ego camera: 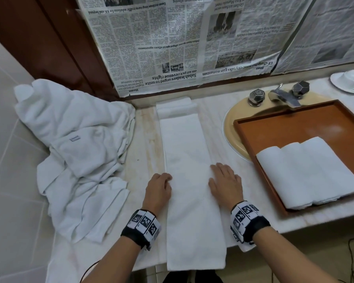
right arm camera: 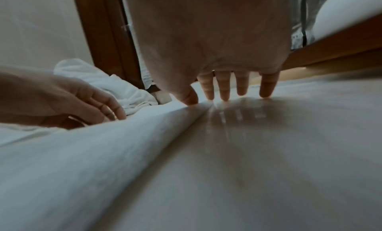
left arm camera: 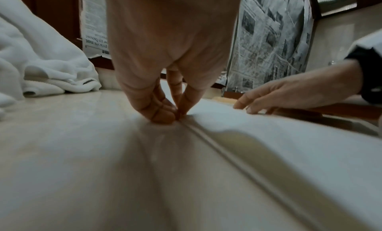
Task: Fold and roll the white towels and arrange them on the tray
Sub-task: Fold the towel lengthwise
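1. Two hands lie at either long edge of a folded towel [ego camera: 190, 180], a long narrow strip laid lengthwise on the pale counter [ego camera: 223, 111], its near end hanging over the counter's front edge.
2. Left hand [ego camera: 158, 190]: at the strip's left edge, fingers curled; the left wrist view shows the fingertips [left arm camera: 165, 115] bunched with the thumb at that edge, apparently pinching it.
3. Right hand [ego camera: 225, 184]: palm down at the strip's right edge, fingers straight and spread, holding nothing; the right wrist view shows the fingertips [right arm camera: 225, 94] touching the counter just beside the towel and the thumb at the edge.
4. Far end of the strip: a folded or partly rolled thickening [ego camera: 175, 108] near the wall.
5. Tray [ego camera: 294, 127]: brown, rimmed, to the right of the strip, set partly over a beige sink [ego camera: 231, 127].
6. Rolled towels [ego camera: 309, 170]: white, packed side by side, touching, in the tray's near part.
7. Towel pile [ego camera: 78, 152]: loose, crumpled white towels on the counter's left, apart from the strip.
8. Newspaper sheets [ego camera: 172, 43]: covering the wall behind the counter.
9. Tap [ego camera: 282, 97] with two faceted knobs, at the sink's far rim.
10. White cup and saucer [ego camera: 349, 79]: on the counter at the far right.
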{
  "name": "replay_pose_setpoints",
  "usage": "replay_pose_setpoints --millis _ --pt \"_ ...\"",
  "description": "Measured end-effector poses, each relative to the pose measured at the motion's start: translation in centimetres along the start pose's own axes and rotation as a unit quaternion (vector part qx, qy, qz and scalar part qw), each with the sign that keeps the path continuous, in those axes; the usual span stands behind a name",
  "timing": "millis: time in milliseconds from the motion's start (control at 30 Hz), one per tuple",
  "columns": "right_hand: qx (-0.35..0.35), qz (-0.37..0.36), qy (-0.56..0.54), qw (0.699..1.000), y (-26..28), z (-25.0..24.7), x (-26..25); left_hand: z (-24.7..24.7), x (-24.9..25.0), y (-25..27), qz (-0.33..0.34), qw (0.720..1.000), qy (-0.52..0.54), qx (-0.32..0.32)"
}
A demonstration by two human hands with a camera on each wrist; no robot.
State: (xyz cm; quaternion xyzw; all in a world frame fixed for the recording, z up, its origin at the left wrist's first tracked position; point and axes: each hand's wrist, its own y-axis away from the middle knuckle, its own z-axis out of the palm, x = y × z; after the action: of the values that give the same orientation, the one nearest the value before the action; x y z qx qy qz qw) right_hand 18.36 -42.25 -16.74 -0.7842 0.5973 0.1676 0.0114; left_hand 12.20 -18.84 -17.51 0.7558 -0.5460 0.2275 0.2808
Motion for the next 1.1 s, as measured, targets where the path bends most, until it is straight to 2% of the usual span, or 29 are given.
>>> replay_pose_setpoints --millis 33,100,167,233,333,400,600,700,800,967,1100 --pt "0.008 0.002 -0.017 1.000 -0.5 -0.2 -0.1 -0.1 0.3 -0.2 -0.008 1.000 0.001 -0.001" --pt "0.021 -0.042 -0.040 0.998 -1.8 -0.3 -0.8 -0.1 1.3 -1.2 -0.008 1.000 0.004 0.026" --pt "0.016 -0.090 -0.038 0.995 -3.2 0.1 -2.0 0.2 2.4 -2.7 0.032 0.998 -0.020 0.055" --pt "-0.029 -0.118 -0.017 0.993 -5.1 0.3 -3.2 1.0 3.7 -4.5 0.048 0.995 -0.089 0.022" --pt "-0.092 -0.144 0.030 0.985 -7.3 0.8 -4.5 2.2 3.8 -6.6 0.004 0.977 -0.205 -0.066" --pt "-0.102 -0.160 0.050 0.981 -8.0 1.0 -3.9 2.3 2.8 -7.1 -0.009 0.969 -0.233 -0.077" --pt "-0.096 -0.053 0.018 0.994 -8.9 -0.9 1.2 0.3 0.1 -6.7 -0.109 0.976 -0.189 -0.022" --pt "-0.046 -0.108 -0.007 0.993 -8.8 -1.4 -0.5 0.8 1.6 -7.4 -0.069 0.986 -0.154 -0.010" --pt "-0.067 -0.168 0.021 0.983 -10.0 -0.4 -3.5 2.3 3.5 -9.0 -0.014 0.985 -0.167 -0.038" --pt "-0.106 -0.127 0.052 0.985 -13.8 0.3 -3.3 1.9 2.9 -11.4 -0.047 0.978 -0.199 -0.043" --pt "-0.091 -0.004 0.016 0.996 -14.7 -0.9 -0.6 0.0 1.7 -11.5 -0.102 0.975 -0.192 -0.042"
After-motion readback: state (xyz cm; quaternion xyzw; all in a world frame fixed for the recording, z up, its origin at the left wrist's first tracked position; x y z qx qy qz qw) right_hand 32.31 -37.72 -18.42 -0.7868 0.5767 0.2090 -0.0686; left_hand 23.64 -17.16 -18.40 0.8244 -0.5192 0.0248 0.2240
